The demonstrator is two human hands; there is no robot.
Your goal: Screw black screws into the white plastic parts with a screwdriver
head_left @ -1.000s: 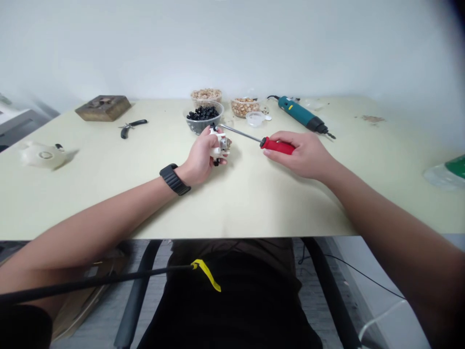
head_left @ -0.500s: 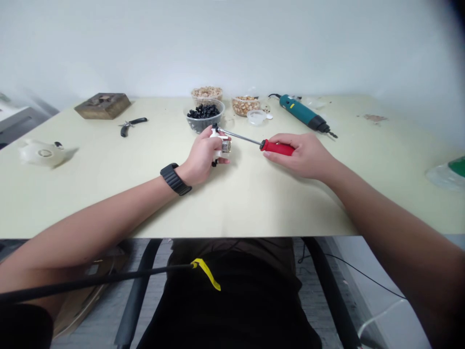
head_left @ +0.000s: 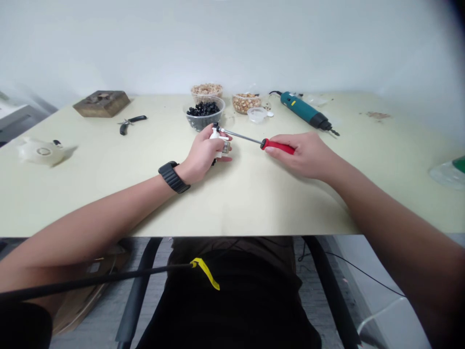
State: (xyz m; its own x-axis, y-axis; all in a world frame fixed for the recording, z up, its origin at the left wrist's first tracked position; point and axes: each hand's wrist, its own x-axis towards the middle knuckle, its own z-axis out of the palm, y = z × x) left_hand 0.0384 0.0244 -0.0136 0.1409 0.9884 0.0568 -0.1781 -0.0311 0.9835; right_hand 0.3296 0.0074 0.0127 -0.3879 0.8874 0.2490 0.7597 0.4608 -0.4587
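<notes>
My left hand is closed around a small white part with black ends and a metallic cylinder that looks like a little motor. In my right hand is a screwdriver with a red handle, gripped between thumb and fingers. Its steel shaft points left, and the tip is at the black piece on top of the white part; whether it sits in a screw is too small to tell. Just behind my left hand stands a clear bowl of small black pieces.
Behind are a tub of pale pieces, a tub of orange-brown pieces and a small clear cup. A teal electric screwdriver lies back right. Leftward are pliers, a wooden block and a whitish translucent object.
Both hands keep their grips, with the screwdriver tip staying at the black piece. My left hand and the white part have turned very slightly; the whole view has shifted a little.
</notes>
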